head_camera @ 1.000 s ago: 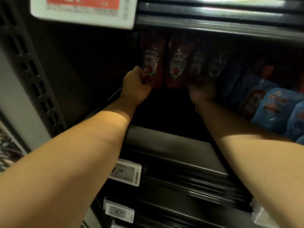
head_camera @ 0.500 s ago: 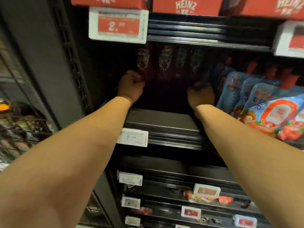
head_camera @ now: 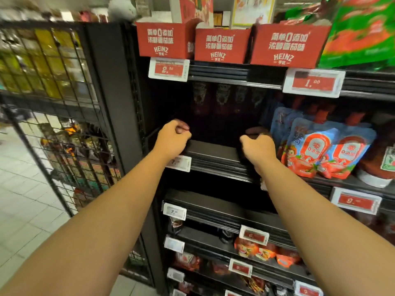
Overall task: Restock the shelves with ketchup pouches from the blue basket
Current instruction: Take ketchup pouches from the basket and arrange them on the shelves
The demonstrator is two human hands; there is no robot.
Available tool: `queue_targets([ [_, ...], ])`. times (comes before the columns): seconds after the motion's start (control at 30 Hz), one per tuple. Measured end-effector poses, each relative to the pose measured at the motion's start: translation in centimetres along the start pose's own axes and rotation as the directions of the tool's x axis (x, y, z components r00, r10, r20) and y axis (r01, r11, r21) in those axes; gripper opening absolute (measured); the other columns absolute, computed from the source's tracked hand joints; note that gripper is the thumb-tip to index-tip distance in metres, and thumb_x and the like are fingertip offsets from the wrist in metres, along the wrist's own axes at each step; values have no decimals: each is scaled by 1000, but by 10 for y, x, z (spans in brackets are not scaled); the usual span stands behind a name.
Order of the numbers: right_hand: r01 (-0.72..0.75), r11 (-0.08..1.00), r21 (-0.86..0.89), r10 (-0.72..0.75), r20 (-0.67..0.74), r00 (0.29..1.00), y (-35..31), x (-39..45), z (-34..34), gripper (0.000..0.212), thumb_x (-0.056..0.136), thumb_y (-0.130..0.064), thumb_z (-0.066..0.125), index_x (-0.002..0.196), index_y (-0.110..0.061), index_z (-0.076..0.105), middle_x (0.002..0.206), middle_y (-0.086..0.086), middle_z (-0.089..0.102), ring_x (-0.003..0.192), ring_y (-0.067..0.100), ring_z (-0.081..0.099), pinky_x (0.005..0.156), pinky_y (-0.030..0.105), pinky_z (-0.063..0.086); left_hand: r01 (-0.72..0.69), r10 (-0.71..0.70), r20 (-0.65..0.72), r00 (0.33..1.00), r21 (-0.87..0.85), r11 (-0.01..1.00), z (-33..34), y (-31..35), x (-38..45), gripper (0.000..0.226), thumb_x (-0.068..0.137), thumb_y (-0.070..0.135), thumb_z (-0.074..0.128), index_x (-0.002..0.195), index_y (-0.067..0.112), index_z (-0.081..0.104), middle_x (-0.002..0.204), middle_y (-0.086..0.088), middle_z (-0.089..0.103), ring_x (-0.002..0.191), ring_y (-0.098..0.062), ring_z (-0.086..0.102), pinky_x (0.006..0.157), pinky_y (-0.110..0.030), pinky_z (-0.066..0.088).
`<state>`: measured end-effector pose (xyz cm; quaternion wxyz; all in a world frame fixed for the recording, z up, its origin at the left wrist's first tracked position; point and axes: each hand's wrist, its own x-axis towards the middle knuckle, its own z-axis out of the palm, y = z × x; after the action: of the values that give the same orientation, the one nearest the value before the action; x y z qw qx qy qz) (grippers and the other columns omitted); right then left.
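Observation:
Several dark red Heinz ketchup pouches (head_camera: 222, 99) stand in a row at the back of a dim shelf bay. My left hand (head_camera: 173, 137) hovers at the bay's front left above the shelf edge (head_camera: 213, 155), fingers curled into a fist with nothing in it. My right hand (head_camera: 258, 145) is at the bay's front right, also curled and holding nothing that I can see. Both hands are well in front of the pouches and apart from them. The blue basket is out of view.
Blue and red sauce pouches (head_camera: 320, 150) fill the shelf right of my right hand. Red Heinz cartons (head_camera: 220, 45) sit on the shelf above. Price tags (head_camera: 168, 68) line the shelf edges. A black wire-mesh rack (head_camera: 55, 116) stands at the left beside tiled floor (head_camera: 23, 199).
Both hands have let go of the pouches and drawn back from the rear of the bay to its front edge. The camera has pulled away, showing more shelving.

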<state>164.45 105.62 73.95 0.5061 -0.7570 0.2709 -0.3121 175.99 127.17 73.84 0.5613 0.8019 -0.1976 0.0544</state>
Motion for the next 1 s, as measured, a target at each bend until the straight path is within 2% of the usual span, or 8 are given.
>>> queue_targets([
  [0.17, 86, 984, 156, -112, 169, 979, 5, -35, -39, 7, 87, -21, 60, 91, -27, 63, 91, 1, 71, 86, 24, 72, 82, 49, 61, -33, 39, -83, 996, 76, 997, -11, 1, -74, 17, 92, 22, 60, 88, 38, 64, 95, 3, 70, 91, -15, 68, 75, -26, 51],
  [0.3, 242, 936, 256, -305, 244, 921, 19, -75, -82, 23, 89, -6, 59, 87, -29, 62, 75, 0, 63, 71, 24, 63, 61, 43, 53, -29, 43, -122, 992, 120, 992, -20, -12, -151, 18, 89, 18, 62, 88, 36, 64, 94, 8, 70, 91, -10, 67, 85, -24, 50],
  [0.37, 266, 925, 271, -348, 323, 880, 45, -100, -101, 22, 90, -6, 59, 90, -28, 61, 78, 1, 60, 73, 22, 60, 61, 41, 49, 93, -82, -101, 991, 107, 990, -19, -33, -195, 22, 92, 7, 63, 90, 29, 64, 93, -4, 69, 86, -16, 65, 85, -30, 51],
  [0.47, 182, 976, 120, -217, 474, 853, 116, -133, -120, 19, 93, -7, 59, 91, -26, 61, 80, 0, 60, 72, 16, 56, 62, 32, 46, 365, -360, -64, 931, 91, 927, -17, -75, -264, 13, 95, -3, 59, 99, 9, 65, 89, -14, 65, 75, -17, 61, 78, -31, 48],
  [0.63, -168, 926, -339, 358, 643, 677, 265, -203, -131, 11, 95, -5, 62, 87, -13, 63, 78, 10, 58, 51, 5, 56, 50, 15, 46, 747, -757, 30, 653, 139, 650, 8, -146, -393, 23, 95, -16, 46, 109, -1, 56, 85, -15, 57, 68, -17, 55, 44, -10, 44],
  [0.77, -463, 659, -592, 752, 520, 404, 376, -277, -141, 3, 93, -17, 69, 91, -16, 66, 90, 7, 66, 77, 19, 63, 71, 36, 55, 917, -950, 102, 295, 251, 311, 32, -208, -493, 15, 101, -4, 45, 101, 5, 57, 86, -12, 58, 61, -20, 60, 49, -18, 39],
  [0.87, -587, 486, -648, 870, 424, 253, 428, -326, -139, 8, 93, -18, 66, 99, -13, 63, 94, 9, 68, 83, 25, 64, 75, 41, 55, 937, -981, 153, 121, 308, 164, 46, -242, -551, 15, 101, 3, 48, 92, 9, 57, 98, -16, 58, 71, -25, 58, 57, -24, 32],
  [1.0, -638, 337, -693, 933, 335, 129, 474, -373, -123, 5, 93, -16, 63, 97, -13, 62, 88, 7, 66, 72, 22, 62, 68, 35, 55, 955, -986, 169, 14, 289, 63, 68, -284, -596, 14, 97, 0, 52, 87, 7, 58, 97, -21, 58, 69, -25, 57, 56, -26, 29],
])
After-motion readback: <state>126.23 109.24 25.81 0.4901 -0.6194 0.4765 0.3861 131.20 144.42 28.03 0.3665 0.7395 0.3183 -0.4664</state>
